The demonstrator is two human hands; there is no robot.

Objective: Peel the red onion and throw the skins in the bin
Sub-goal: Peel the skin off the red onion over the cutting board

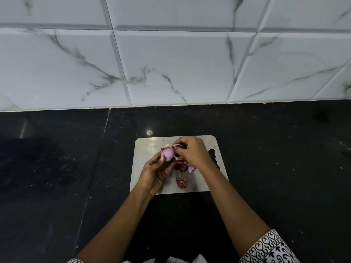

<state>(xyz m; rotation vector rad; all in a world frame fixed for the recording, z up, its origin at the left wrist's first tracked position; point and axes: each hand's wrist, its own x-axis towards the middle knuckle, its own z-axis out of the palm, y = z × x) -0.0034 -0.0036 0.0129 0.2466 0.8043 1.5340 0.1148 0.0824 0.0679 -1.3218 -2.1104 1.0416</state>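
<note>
Above the board (148, 149), the left hand (155, 173) grips the onion (167, 153) — half-peeled, pale purple — while the right hand (191, 153) pinches a strip of skin (177, 145) at its top; loose skins (181, 182) lie on the board beneath.

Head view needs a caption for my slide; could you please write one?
Left hand holds red onion over board; right hand pinches its skin.

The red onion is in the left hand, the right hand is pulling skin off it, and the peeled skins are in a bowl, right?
Not a bowl: the head view shows the peeled skins on the metal cutting board. The left hand holds the red onion; the right hand pulls skin off it.
</note>
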